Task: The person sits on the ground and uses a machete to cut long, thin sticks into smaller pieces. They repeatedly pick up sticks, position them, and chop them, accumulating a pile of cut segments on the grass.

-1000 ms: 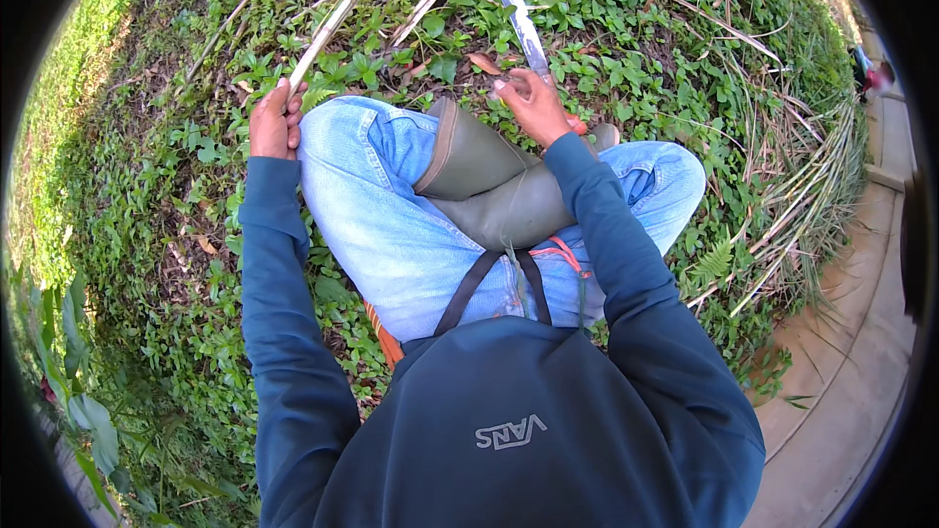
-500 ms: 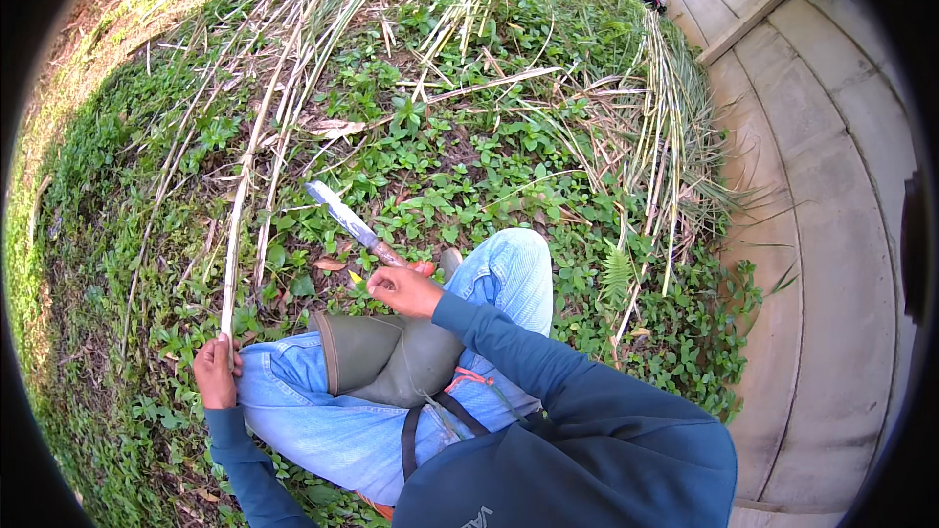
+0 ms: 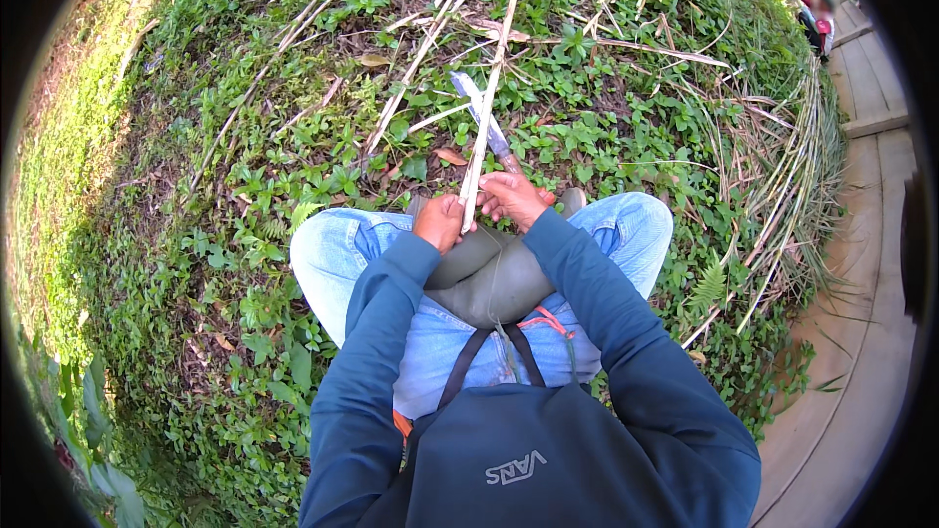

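Observation:
My left hand (image 3: pixel 440 223) grips the near end of a long pale stalk (image 3: pixel 476 176) in front of my lap. The stalk runs forward and slightly right over the plants. A knife (image 3: pixel 493 134) is in my right hand (image 3: pixel 516 199), its worn blade angled forward and left, passing behind the stalk. My right fingertips are right beside the stalk's end; whether they touch it I cannot tell. Beneath both hands lies an olive-green pad (image 3: pixel 486 286) across my crossed legs.
Leafy green plants (image 3: pixel 259 313) cover the ground around me. More dry stalks (image 3: pixel 421 64) lie ahead. A bundle of long stalks (image 3: pixel 782 176) rests at the right, beside a grey panel wall (image 3: pixel 880 196). Another person (image 3: pixel 820 24) is at the far right.
My left hand has come in from the far left to the middle with the stalk, meeting the right hand. The view has turned left. The knife stays in my right hand.

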Demonstrator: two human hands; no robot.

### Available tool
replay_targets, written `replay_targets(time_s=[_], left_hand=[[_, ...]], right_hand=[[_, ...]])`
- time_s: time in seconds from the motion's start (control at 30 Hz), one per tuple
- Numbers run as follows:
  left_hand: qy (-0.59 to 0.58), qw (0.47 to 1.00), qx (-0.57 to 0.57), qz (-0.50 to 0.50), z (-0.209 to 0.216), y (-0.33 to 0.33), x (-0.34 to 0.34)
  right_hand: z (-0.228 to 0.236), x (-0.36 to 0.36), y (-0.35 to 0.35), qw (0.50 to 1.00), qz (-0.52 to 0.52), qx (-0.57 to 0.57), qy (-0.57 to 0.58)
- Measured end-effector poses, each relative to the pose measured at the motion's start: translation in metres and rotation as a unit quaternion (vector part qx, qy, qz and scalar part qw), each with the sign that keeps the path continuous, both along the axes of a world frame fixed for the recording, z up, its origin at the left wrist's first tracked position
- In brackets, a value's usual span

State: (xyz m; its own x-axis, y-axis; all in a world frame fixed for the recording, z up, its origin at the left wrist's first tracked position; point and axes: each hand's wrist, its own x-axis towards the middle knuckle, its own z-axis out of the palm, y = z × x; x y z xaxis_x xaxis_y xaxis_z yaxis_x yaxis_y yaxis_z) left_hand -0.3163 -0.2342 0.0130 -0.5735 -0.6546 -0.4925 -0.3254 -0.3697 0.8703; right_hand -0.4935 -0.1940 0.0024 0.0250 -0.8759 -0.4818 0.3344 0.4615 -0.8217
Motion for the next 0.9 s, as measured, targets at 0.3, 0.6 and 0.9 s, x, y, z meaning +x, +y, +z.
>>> replay_targets(time_s=[0.3, 0.6, 0.9], left_hand=[[-0.043, 0.998, -0.037, 0.009, -0.007, 0.004, -0.007], [-0.016, 1.0, -0.008, 0.002, 0.0, -0.001, -0.008], [-0.149, 0.962, -0.221, -0.064, -0.011, 0.005, -0.009]], right_hand=[[-0.012, -0.001, 0.0, 0.999, -0.009, -0.007, 0.041], [-0.01, -0.001, -0.006, 0.996, 0.008, 0.028, 0.082], [-0.007, 0.007, -0.003, 0.98, 0.012, -0.032, 0.196]])
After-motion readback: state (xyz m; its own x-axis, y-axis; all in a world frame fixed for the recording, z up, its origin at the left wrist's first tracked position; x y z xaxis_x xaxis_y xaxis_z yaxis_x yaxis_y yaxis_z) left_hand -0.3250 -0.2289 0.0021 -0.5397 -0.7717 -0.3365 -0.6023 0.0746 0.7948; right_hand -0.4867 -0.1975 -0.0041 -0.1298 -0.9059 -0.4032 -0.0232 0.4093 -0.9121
